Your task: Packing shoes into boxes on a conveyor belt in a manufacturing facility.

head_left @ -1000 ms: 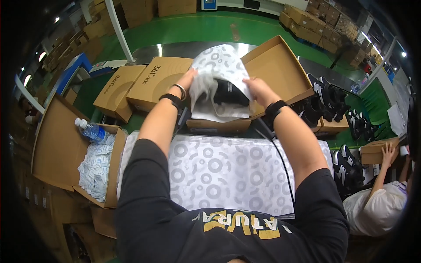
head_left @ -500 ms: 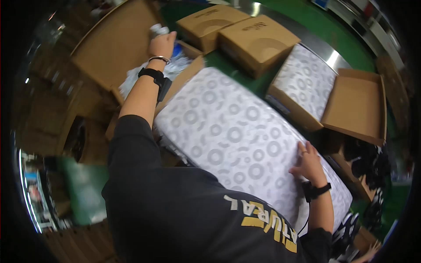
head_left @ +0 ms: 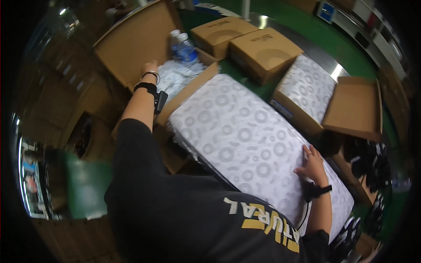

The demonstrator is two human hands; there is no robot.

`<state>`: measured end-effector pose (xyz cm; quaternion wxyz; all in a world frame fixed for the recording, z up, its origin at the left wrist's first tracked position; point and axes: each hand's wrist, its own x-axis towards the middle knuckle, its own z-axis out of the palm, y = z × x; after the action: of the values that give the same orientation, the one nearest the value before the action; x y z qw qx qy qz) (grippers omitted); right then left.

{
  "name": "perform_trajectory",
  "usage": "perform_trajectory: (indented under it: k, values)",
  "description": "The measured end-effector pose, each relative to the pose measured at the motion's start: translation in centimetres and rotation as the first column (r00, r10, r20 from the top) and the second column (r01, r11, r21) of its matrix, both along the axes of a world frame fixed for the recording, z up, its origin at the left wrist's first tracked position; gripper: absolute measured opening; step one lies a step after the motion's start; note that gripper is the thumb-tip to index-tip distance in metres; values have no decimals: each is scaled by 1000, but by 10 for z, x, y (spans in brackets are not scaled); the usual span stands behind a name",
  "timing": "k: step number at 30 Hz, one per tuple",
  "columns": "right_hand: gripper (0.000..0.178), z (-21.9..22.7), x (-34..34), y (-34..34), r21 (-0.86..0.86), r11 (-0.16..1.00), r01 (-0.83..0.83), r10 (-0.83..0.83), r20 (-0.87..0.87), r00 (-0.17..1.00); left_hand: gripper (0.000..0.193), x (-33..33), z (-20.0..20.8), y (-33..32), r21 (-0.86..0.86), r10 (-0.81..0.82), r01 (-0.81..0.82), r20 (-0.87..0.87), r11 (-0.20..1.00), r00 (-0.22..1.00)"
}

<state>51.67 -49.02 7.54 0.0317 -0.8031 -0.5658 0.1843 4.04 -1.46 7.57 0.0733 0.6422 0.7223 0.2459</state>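
Paper (head_left: pixel 245 131), wht w/ grey rings, flat, just R of open carton (head_left: pixel 188 94). R hand (head_left: pixel 313 166) on it nr R end, fingers a bit spread, thumb out. L hand (head_left: pixel 150 69) at carton's L side, nr raised lid (head_left: pixel 133 44) & wht packets (head_left: pixel 177 78); fingers blurred, can't tell if spread or pinching. By packets: two btls (head_left: pixel 187 52). Beyond paper: two shut brn boxes (head_left: pixel 264 44), lidded shoebox (head_left: pixel 302 118) w/ matching sheet.

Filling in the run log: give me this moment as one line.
left hand: at open carton of white packets, grip unclear | right hand: spread on patterned sheets | nearby: two bottles, two closed boxes
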Motion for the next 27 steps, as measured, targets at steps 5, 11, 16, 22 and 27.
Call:
perform_trajectory:
  k: [5, 11, 16, 22, 27]
  values:
    - [65, -16, 36, 23, -46, 999, -1, 2, 34, 999, 27, 256, 76, -73, 218, -293, 564, 955, 797, 45]
    - [57, 20, 70, 49, 255, 792, 555, -480, -303, 823, 88, 377, -33, -157, -36, -786, 862, 394, 505, 477]
    - [89, -8, 80, 55, 353, 909, 221, -210, -70, 975, 86, 400, 9, -167, -234, 43, 937, 972, 260, 231]
    - [63, -6, 58, 50, 390, 912, 131, -101, -97, 990, 51, 417, -36, -156, -279, -806, 773, -7, 569, 591]
    - [20, 58, 102, -35, 780, 618, 94, -254, 86, 963, 39, 451, 25, -157, -518, -882, 718, -344, 464, 322]
